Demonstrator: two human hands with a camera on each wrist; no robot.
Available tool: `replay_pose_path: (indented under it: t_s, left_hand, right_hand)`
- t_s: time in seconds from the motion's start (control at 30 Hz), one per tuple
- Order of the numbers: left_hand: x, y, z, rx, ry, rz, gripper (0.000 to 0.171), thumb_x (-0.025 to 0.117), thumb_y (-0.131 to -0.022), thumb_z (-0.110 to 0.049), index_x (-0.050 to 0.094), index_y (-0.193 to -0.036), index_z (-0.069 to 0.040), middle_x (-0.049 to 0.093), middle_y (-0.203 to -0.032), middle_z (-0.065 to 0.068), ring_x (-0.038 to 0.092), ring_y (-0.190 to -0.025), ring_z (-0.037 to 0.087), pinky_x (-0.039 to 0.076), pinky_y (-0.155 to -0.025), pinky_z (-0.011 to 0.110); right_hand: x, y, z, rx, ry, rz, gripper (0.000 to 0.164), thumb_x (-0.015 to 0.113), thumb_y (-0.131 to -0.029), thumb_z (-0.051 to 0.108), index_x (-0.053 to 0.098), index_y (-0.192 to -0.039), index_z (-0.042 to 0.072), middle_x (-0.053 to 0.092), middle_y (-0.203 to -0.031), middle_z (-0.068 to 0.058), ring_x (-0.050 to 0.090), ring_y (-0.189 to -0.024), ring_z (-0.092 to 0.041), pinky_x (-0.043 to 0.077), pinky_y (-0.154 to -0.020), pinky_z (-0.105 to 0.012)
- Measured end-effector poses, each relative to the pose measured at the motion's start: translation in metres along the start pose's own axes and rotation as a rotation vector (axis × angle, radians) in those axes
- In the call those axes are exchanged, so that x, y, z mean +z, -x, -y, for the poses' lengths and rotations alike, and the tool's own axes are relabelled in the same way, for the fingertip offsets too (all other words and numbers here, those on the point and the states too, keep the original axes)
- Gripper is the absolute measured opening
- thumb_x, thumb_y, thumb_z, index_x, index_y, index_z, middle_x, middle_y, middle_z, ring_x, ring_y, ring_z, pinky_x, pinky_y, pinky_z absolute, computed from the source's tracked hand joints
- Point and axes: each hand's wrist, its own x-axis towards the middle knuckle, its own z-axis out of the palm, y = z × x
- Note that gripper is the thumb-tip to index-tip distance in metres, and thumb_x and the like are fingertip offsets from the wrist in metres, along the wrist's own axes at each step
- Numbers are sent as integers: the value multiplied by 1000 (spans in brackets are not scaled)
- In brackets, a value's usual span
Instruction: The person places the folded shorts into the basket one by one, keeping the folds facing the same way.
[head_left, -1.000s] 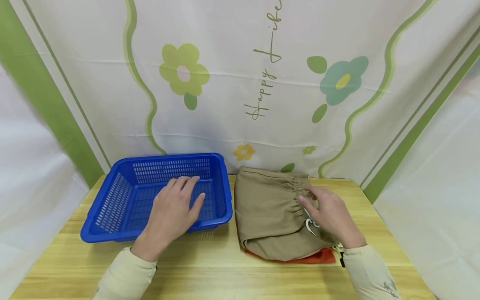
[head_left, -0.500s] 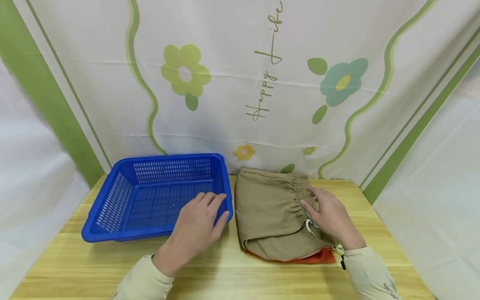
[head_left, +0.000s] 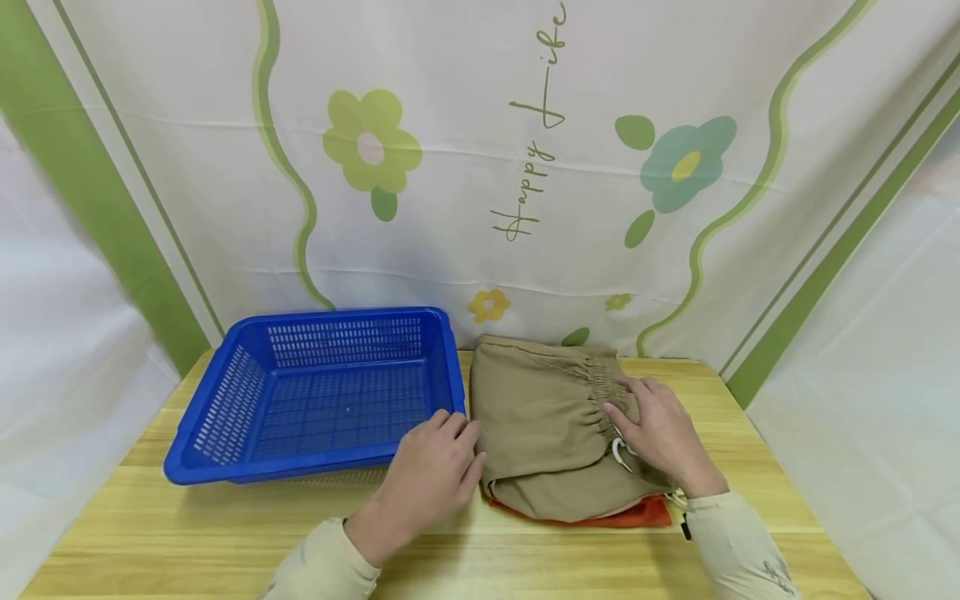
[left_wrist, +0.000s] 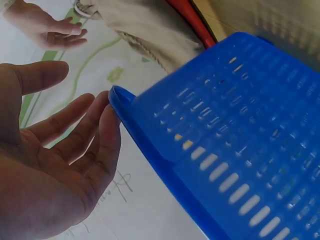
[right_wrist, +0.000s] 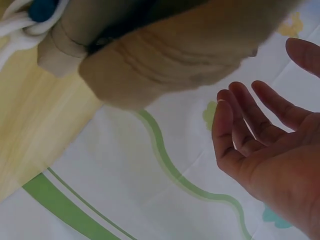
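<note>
Folded khaki drawstring trousers or shorts (head_left: 540, 417), with a gathered elastic waistband and a white cord, lie on an orange-red cloth (head_left: 630, 512). My left hand (head_left: 435, 467) is between the garment's left edge and the front right corner of a blue plastic basket (head_left: 315, 462). Its fingers are loosely bent, with fingertips (left_wrist: 107, 100) at the basket's rim in the left wrist view; nothing is gripped. My right hand (head_left: 663, 433) hovers by the waistband, fingers relaxed. In the right wrist view a gap shows between that hand (right_wrist: 270, 145) and the waistband (right_wrist: 165, 65).
The basket has slotted walls and nothing inside. A wooden table (head_left: 420, 567) carries everything. Behind it hangs a white curtain (head_left: 450, 208) with flowers and green stripes, which also runs down both sides.
My left hand has moved right and nearer to me, from over the basket to its front right corner beside the garment. My right hand has barely shifted.
</note>
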Motion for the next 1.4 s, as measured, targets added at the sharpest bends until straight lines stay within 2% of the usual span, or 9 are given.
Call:
replay_pose_path:
  t_s: [0.37, 0.67, 0.83, 1.03, 1.23, 1.4]
  left_hand:
    - [12, -1, -15, 56, -31, -4, 24, 74, -90, -28, 71, -103, -8, 67, -95, 4, 62, -86, 21, 55, -68, 33]
    - [26, -2, -26, 41, -14, 50, 27, 73, -91, -29, 70, -109, -9, 66, -100, 4, 63, -92, 21, 58, -72, 34]
    - [36, -3, -30, -1, 37, 56, 30, 75, -90, -27, 69, -110, -7, 65, -103, 6, 63, -92, 22, 58, -73, 35]
    - [48, -7, -32, -64, 94, 80, 38, 75, -90, -27, 68, -118, -3, 67, -112, 12, 64, -101, 28, 58, -81, 41]
    - [60, -9, -30, -166, 209, 92, 46, 75, -89, -23, 64, -126, 2, 64, -117, 19, 63, -105, 33, 59, -73, 44]
    - [66, -10, -27, -223, 249, 115, 50, 76, -89, -24, 60, -127, 4, 62, -117, 21, 64, -98, 33, 59, -67, 43]
  right_hand:
    - [7, 0, -7, 25, -2, 56, 62, 72, -96, 29, 51, -144, -4, 59, -122, -29, 56, -112, -48, 45, -92, -63]
    - [9, -2, -7, 38, 3, 86, 63, 71, -97, 32, 51, -143, -6, 58, -119, -28, 57, -109, -46, 47, -87, -62]
    - [11, -2, -8, 49, 7, 113, 67, 70, -97, 35, 49, -145, -7, 57, -118, -28, 57, -107, -46, 48, -85, -62]
    - [14, -1, -11, 62, 9, 142, 69, 68, -98, 39, 47, -144, -9, 56, -120, -30, 55, -109, -48, 47, -85, -62]
    - [15, 1, -13, 98, 1, 180, 75, 64, -98, 47, 46, -145, -8, 54, -126, -34, 53, -113, -51, 47, -87, -64]
    - [15, 3, -15, 140, -24, 218, 81, 61, -98, 54, 43, -147, -8, 50, -131, -38, 50, -120, -54, 45, -90, -65]
